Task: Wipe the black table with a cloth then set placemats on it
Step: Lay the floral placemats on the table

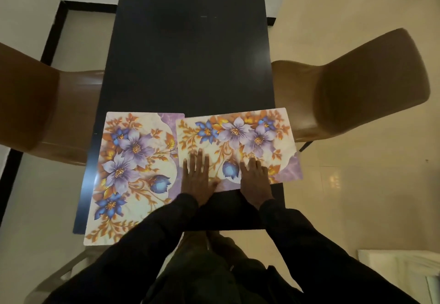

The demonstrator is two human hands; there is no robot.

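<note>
Black rectangular table (190, 53) runs lengthwise away from the person. Left floral-print placemat (133, 172) lies along that axis at the near-left corner, no hand on it. Left hand (196, 177) and right hand (256, 180) press flat, fingers straight, on the near edge of the right floral-print placemat (238, 134), which lies crosswise, skewed, overlapping its neighbour and overhanging the table's right edge; likely needs squaring.
</note>
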